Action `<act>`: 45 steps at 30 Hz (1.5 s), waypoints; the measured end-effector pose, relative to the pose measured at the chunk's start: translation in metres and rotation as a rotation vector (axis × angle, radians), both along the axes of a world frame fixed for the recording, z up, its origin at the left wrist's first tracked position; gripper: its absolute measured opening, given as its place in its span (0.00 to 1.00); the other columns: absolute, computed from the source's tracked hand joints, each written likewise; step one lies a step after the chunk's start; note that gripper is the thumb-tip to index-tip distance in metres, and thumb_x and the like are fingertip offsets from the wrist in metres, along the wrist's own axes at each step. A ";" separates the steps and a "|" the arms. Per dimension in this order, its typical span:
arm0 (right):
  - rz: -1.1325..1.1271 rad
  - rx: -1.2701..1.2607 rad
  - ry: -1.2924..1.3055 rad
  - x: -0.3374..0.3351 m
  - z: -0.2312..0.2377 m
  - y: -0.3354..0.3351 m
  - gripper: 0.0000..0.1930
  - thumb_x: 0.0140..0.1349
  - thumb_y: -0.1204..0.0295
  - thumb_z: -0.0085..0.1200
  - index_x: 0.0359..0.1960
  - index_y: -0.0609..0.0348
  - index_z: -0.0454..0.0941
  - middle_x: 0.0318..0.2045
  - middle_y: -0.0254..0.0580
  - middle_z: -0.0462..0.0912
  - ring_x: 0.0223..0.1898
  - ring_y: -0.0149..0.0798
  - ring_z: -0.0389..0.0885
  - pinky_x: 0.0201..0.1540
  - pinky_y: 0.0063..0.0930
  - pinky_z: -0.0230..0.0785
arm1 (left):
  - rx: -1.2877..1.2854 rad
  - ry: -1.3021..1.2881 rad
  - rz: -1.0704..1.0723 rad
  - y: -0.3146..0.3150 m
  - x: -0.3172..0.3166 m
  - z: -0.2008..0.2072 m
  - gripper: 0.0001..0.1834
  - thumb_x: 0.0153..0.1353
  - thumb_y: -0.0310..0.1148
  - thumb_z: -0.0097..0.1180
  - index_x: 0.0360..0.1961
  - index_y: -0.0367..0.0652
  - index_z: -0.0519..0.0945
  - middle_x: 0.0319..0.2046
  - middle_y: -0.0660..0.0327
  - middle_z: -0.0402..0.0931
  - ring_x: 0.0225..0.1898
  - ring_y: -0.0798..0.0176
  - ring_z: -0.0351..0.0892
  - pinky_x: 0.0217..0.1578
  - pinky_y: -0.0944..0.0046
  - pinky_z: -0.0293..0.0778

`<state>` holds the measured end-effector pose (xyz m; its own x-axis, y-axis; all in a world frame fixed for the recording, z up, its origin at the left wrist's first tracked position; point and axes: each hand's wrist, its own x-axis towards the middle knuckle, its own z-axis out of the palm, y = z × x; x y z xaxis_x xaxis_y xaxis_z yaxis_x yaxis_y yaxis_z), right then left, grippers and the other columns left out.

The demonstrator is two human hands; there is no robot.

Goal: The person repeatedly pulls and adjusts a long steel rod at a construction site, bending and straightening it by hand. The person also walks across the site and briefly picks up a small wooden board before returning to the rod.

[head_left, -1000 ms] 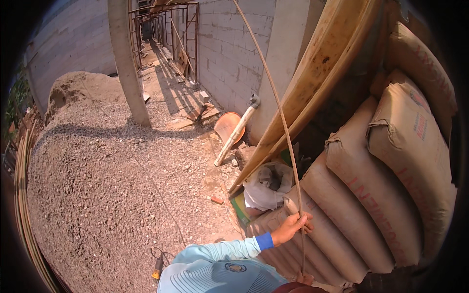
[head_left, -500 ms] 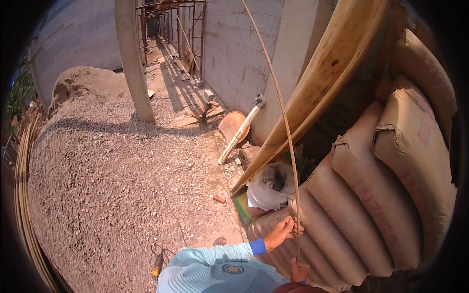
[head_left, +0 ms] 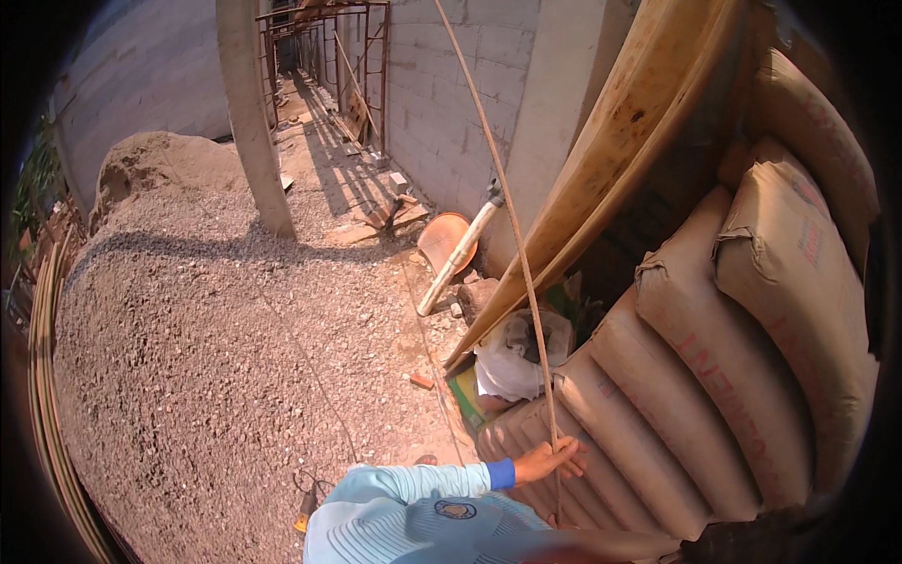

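A long, thin, rust-brown rebar (head_left: 515, 226) runs from the top edge down to my hands, bowed in the wide view. My left hand (head_left: 550, 462), in a light blue sleeve with a darker blue cuff, is closed loosely round it near its lower part, the fingers showing on the right side. Lower down, by the bottom edge, a small part of my right hand (head_left: 554, 520) shows against the rebar; most of it is hidden. Stacked brown paper cement bags (head_left: 714, 367) lie just right of my hands.
Leaning yellowish timber boards (head_left: 611, 150) rise beside the bags. A white sack (head_left: 512, 362), an orange basin (head_left: 444, 241) and a pale pipe (head_left: 460, 258) lie ahead. Gravel (head_left: 216, 338) spreads to the left, with a concrete post (head_left: 252, 122) and a yellow-and-black power tool (head_left: 303, 515).
The rebar has shifted left, and my left hand has moved slightly down with it. My right hand has dropped lower and is now mostly out of sight.
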<state>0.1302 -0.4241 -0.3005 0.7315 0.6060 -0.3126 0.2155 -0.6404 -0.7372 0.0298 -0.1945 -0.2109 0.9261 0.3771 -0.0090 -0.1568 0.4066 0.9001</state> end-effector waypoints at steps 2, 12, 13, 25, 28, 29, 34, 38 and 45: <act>0.008 0.008 0.006 -0.001 0.006 0.006 0.26 0.60 0.61 0.61 0.09 0.66 0.73 0.06 0.32 0.65 0.11 0.25 0.63 0.17 0.29 0.57 | 0.018 -0.015 -0.003 0.001 0.000 0.001 0.36 0.69 0.61 0.33 0.57 0.37 0.67 0.43 0.55 0.77 0.45 0.63 0.79 0.44 0.65 0.74; 0.268 0.306 0.027 -0.001 0.069 0.112 0.27 0.62 0.58 0.57 0.13 0.66 0.70 0.10 0.30 0.66 0.15 0.25 0.61 0.19 0.32 0.55 | -0.209 -0.077 0.074 0.018 -0.008 -0.015 0.42 0.63 0.65 0.37 0.62 0.37 0.60 0.50 0.51 0.73 0.53 0.60 0.75 0.51 0.60 0.73; 0.267 0.346 0.054 -0.001 0.078 0.123 0.26 0.63 0.57 0.56 0.13 0.65 0.70 0.10 0.28 0.66 0.15 0.25 0.60 0.19 0.31 0.54 | -0.235 -0.092 0.065 0.016 -0.012 -0.019 0.43 0.62 0.66 0.38 0.62 0.37 0.60 0.51 0.51 0.72 0.54 0.60 0.73 0.51 0.59 0.73; 0.377 0.399 0.580 -0.013 0.227 0.234 0.25 0.69 0.49 0.45 0.20 0.54 0.64 0.12 0.26 0.59 0.11 0.21 0.52 0.14 0.19 0.42 | 0.495 -0.099 -0.171 -0.013 -0.009 -0.006 0.31 0.71 0.48 0.41 0.62 0.30 0.61 0.50 0.43 0.72 0.52 0.50 0.73 0.54 0.56 0.67; 0.390 0.343 0.620 -0.023 0.244 0.258 0.24 0.69 0.50 0.45 0.23 0.57 0.68 0.14 0.26 0.60 0.13 0.21 0.54 0.15 0.19 0.43 | 0.497 -0.035 0.048 -0.010 -0.011 0.011 0.24 0.72 0.49 0.37 0.45 0.33 0.68 0.33 0.51 0.76 0.36 0.56 0.77 0.40 0.60 0.73; 0.475 0.391 0.560 -0.025 0.245 0.264 0.24 0.69 0.49 0.44 0.26 0.59 0.70 0.16 0.27 0.62 0.14 0.22 0.57 0.16 0.18 0.46 | 0.448 -0.042 0.104 -0.007 -0.012 0.016 0.24 0.72 0.48 0.37 0.40 0.34 0.69 0.28 0.54 0.76 0.31 0.58 0.77 0.36 0.61 0.74; 0.739 0.602 0.003 -0.010 0.224 0.265 0.26 0.70 0.50 0.41 0.47 0.65 0.74 0.25 0.34 0.72 0.23 0.29 0.72 0.25 0.19 0.66 | -0.113 -0.263 0.203 0.010 -0.017 0.043 0.22 0.72 0.48 0.37 0.32 0.38 0.67 0.18 0.61 0.66 0.22 0.63 0.71 0.27 0.61 0.71; 0.792 0.476 0.520 0.032 0.176 0.193 0.30 0.70 0.48 0.40 0.57 0.64 0.70 0.41 0.40 0.79 0.40 0.35 0.79 0.43 0.26 0.71 | -0.060 -0.295 0.352 0.047 -0.031 0.064 0.26 0.72 0.53 0.34 0.29 0.39 0.66 0.16 0.64 0.62 0.20 0.66 0.70 0.33 0.61 0.74; 0.654 0.185 0.392 0.048 0.074 0.032 0.22 0.68 0.56 0.48 0.50 0.64 0.76 0.35 0.37 0.79 0.40 0.28 0.75 0.45 0.23 0.66 | 0.008 -0.277 0.469 0.123 -0.031 0.115 0.25 0.72 0.53 0.36 0.28 0.41 0.65 0.12 0.67 0.58 0.13 0.68 0.66 0.28 0.63 0.74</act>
<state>0.1786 -0.3919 -0.2270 0.0654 0.9430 -0.3263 0.2088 -0.3327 -0.9196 -0.0014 -0.0718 -0.0959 0.6257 0.7497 0.2155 -0.5514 0.2296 0.8020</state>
